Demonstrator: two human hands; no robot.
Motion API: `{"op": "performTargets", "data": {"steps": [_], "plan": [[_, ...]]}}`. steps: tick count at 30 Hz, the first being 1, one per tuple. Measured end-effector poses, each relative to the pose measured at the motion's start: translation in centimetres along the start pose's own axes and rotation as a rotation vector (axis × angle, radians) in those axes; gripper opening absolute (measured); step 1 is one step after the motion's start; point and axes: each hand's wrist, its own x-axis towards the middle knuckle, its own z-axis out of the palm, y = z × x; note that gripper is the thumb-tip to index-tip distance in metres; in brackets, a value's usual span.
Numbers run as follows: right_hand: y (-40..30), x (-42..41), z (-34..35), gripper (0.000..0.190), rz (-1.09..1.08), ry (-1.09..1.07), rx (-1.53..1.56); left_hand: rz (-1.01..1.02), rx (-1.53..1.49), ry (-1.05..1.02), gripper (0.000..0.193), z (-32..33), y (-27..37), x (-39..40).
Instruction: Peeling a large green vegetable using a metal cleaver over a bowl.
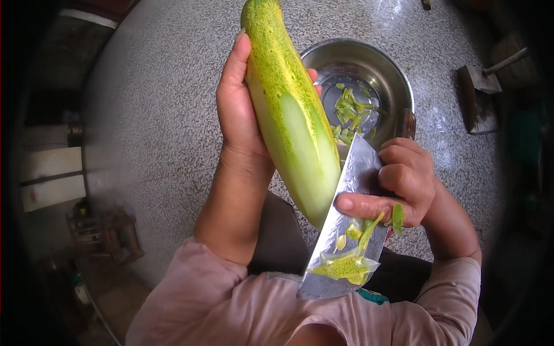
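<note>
A large yellow-green cucumber (290, 108), partly peeled, slants across the middle of the view. Pale flesh shows along its lower part, while the upper end keeps its speckled skin. My left hand (242, 99) wraps around it from the left, fingertips showing on the far side. In my right hand (398, 186) is a broad-bladed kitchen knife (329, 242), its edge against or very close to the cucumber's lower right side. Strips of peel (346, 266) cling to the blade, and a small bit sticks to my right hand. The knife's wooden handle (406, 124) juts out beyond my fist.
A steel basin (396, 82) holding green peelings (352, 106) stands on the speckled floor (173, 108) beyond the cucumber. At the right is a dustpan-like metal scoop (478, 99) with a rod handle. A wooden stool (106, 235) stands at the lower left.
</note>
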Motion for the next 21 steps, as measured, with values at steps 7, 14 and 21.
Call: {"op": "performTargets", "data": {"steps": [7,14,21], "plan": [[1.1,-0.2,1.0,0.054,0.165,0.113,-0.204,-0.024,-0.014,0.001,0.054,0.7,-0.9,-0.4],[1.0,0.1,1.0,0.06,0.254,0.086,-0.276,-0.006,0.006,-0.023,0.052,1.3,-1.3,-0.7],[0.4,-0.1,1.0,0.055,0.165,0.055,-0.186,0.025,0.027,0.014,0.052,1.5,-1.4,-0.8]]}}
